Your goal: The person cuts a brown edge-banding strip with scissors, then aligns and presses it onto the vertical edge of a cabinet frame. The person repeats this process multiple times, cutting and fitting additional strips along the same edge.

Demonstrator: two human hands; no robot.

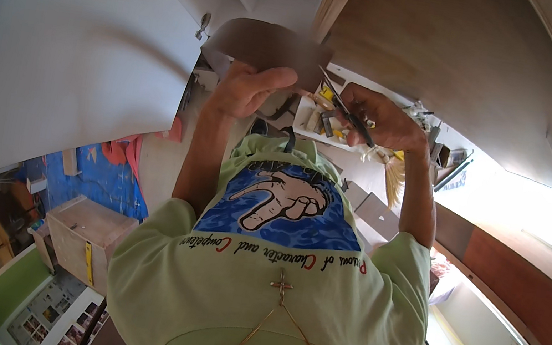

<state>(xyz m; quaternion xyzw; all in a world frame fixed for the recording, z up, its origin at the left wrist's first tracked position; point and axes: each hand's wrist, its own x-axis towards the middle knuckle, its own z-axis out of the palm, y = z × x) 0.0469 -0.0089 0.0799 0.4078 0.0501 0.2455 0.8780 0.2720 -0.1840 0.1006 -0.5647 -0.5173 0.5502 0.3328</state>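
My left hand [249,90] pinches a wide brown flexible strip [257,41] with its thumb on top. The strip bows away in a loop on the left, and its right end looks blurred. My right hand [387,120] is closed around dark-handled scissors [351,114]. Their pale blades point up and left, close to the strip's right end. Whether the blades touch the strip, I cannot tell. Both hands are held out in front of my chest.
A white hinged panel [77,61] fills the left, with a brown board [452,63] at upper right. Below my hands is a white tray [309,121] of tools, with a straw broom [394,180] beside it. A wooden box [82,236] stands at lower left.
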